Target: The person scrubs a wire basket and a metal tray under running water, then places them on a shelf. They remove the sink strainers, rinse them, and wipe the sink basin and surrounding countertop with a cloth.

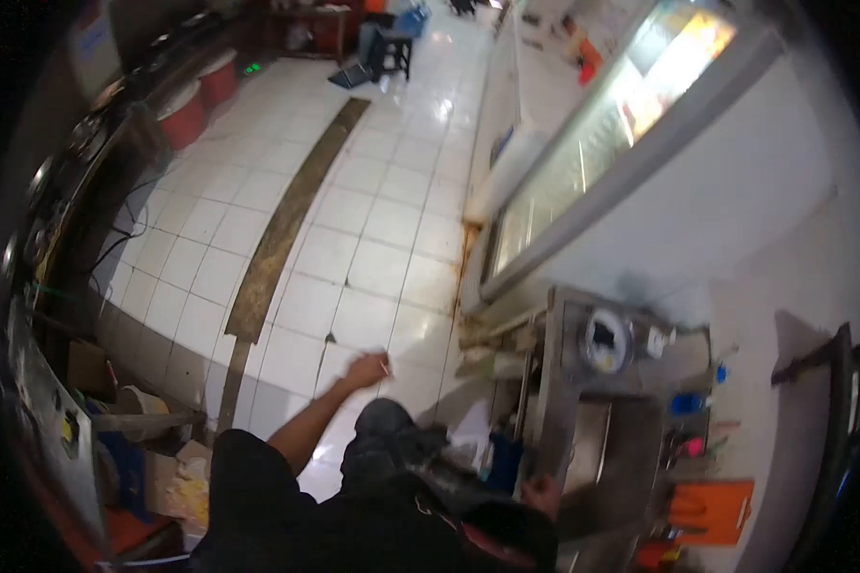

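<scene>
My left hand (364, 369) is stretched out in front of me over the white tiled floor (384, 229). Its fingers look curled, and a small pale thing shows at the fingertips, too blurred to name. Low on the right, my right hand (542, 494) hangs beside the metal sink (588, 444). Blur and its small size hide what its fingers do; nothing can be made out in it. My bent knee in dark trousers (384, 425) shows between the two hands.
A glass-front fridge (583, 181) stands ahead on the right. By the sink are a round pot (606, 341), a blue container (686, 404) and an orange cutting board (712, 511). Red buckets (182, 113) line the left side. A brown strip (282, 234) crosses the floor towards a dark stool (392, 53).
</scene>
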The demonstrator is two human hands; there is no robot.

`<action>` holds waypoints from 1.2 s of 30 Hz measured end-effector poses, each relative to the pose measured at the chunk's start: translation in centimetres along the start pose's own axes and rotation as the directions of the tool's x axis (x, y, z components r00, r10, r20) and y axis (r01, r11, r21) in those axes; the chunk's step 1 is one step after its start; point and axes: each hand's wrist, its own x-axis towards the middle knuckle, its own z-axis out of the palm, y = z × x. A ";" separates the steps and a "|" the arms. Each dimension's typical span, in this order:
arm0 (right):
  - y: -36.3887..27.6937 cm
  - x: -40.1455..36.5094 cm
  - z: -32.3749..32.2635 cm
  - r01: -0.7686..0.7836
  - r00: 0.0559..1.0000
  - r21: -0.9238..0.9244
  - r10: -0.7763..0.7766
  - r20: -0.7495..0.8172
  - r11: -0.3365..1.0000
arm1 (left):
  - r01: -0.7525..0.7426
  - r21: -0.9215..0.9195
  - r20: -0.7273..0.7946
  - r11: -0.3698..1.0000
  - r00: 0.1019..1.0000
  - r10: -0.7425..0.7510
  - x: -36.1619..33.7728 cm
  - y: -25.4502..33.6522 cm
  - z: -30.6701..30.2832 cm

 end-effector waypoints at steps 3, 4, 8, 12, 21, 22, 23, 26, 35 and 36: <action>-4.4 3.0 4.2 0.250 0.884 0.286 -0.338 0.321 0.925 | 0.034 -0.390 -0.299 0.920 0.941 -0.161 -3.8 -4.6 -8.9; -5.9 3.7 4.7 0.317 0.858 -0.171 -0.205 0.470 0.933 | 0.070 -0.387 -0.356 0.919 0.909 -0.219 -5.3 -4.5 -11.4; -0.6 8.5 12.2 -0.102 0.888 0.106 0.042 0.457 0.989 | 0.147 -0.694 -0.280 0.705 0.847 -0.452 -11.1 -8.0 -13.4; 8.0 9.0 18.7 -0.231 0.947 -0.127 0.253 0.197 0.965 | 0.456 -0.709 -0.015 0.538 0.753 -0.658 -14.2 -12.9 -9.7; 7.3 1.0 26.6 -0.730 0.677 0.190 0.657 0.332 0.656 | 0.716 -0.454 0.397 0.531 0.696 -0.598 -4.3 -18.6 -14.8; 4.8 2.1 27.4 -0.748 0.662 0.236 0.674 0.328 0.620 | 0.726 -0.397 0.404 0.561 0.687 -0.604 -2.8 -18.4 -16.3; 3.7 3.6 29.1 -0.737 0.674 0.267 0.647 0.356 0.621 | 0.713 -0.443 0.385 0.544 0.699 -0.602 -1.1 -18.0 -18.0; -3.7 10.3 32.1 -0.572 0.796 0.121 0.513 0.321 0.811 | 0.652 -0.569 0.302 0.502 0.733 -0.610 2.6 -17.4 -22.8; -24.3 20.8 28.7 -0.221 0.970 0.230 0.237 -0.047 0.948 | 0.628 -0.642 0.447 0.439 0.772 -0.451 6.3 -31.9 -25.5; -25.3 19.9 28.4 -0.231 0.961 0.266 0.263 -0.091 0.936 | 0.657 -0.607 0.498 0.448 0.753 -0.430 7.1 -33.0 -25.7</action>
